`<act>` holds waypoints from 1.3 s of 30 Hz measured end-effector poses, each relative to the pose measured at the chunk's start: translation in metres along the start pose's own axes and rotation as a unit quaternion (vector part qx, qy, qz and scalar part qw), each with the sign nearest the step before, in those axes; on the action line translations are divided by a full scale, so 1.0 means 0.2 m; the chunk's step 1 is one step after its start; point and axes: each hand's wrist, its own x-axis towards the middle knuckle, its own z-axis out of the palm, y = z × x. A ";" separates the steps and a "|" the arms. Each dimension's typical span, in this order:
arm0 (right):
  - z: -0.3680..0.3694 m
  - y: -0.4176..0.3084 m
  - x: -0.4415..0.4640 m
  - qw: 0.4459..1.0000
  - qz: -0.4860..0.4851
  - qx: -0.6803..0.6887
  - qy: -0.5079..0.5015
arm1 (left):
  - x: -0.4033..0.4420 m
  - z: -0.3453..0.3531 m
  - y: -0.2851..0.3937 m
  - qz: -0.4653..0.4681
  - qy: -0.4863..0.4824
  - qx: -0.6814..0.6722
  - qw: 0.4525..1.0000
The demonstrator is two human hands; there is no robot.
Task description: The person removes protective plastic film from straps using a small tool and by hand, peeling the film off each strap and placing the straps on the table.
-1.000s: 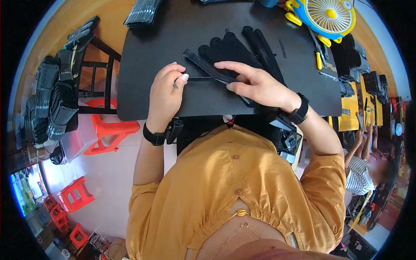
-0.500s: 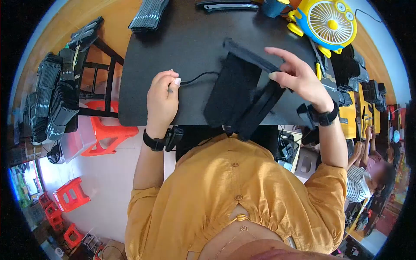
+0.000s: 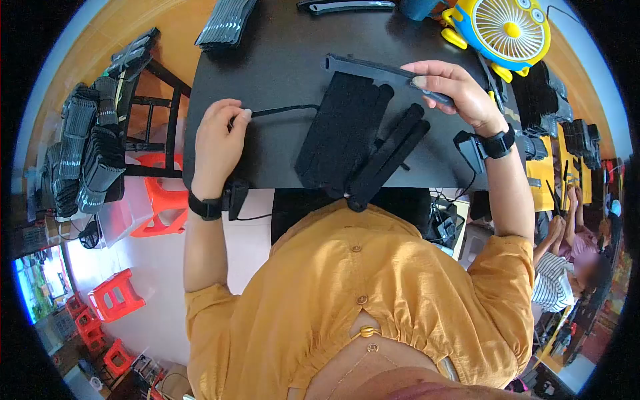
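Two hands hold parts on either side of a black, glove-shaped fabric piece (image 3: 340, 133), which lies on the dark tabletop (image 3: 267, 60). Half a second ago this glove was blurred and partly lifted; now it rests flatter, its finger-like lobes towards the wearer, whereas a second ago they pointed away. It has thus been turned end for end, which I judge to be repositioning, bringing the banded end to the far side.

To the glove's right, the right hand (image 3: 460, 93) pinches a long, flat, grey-black band (image 3: 373, 71) between thumb and fingers; the band runs across the glove's far edge. The left hand (image 3: 220, 147) has moved outward, well left of the glove, thumb pressed against curled fingers on a thin black strip (image 3: 283, 109). This strip reaches the glove's left edge; whether it is joined there, I cannot tell.
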 end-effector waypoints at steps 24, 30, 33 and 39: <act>-0.13 0.19 0.08 0.905 -0.240 -0.267 0.228 | 0.10 0.09 -0.18 0.025 -0.007 -0.022 0.999; 0.49 -0.09 0.00 0.769 -0.428 -0.470 0.069 | 0.08 0.09 -0.20 0.015 0.000 -0.043 0.999; 0.73 0.04 -0.14 0.790 -0.378 -0.482 -0.030 | 0.08 0.09 -0.18 0.001 -0.002 -0.047 0.999; 0.77 0.20 -0.21 0.806 -0.385 -0.450 0.000 | 0.07 0.07 -0.17 -0.013 -0.007 -0.067 0.998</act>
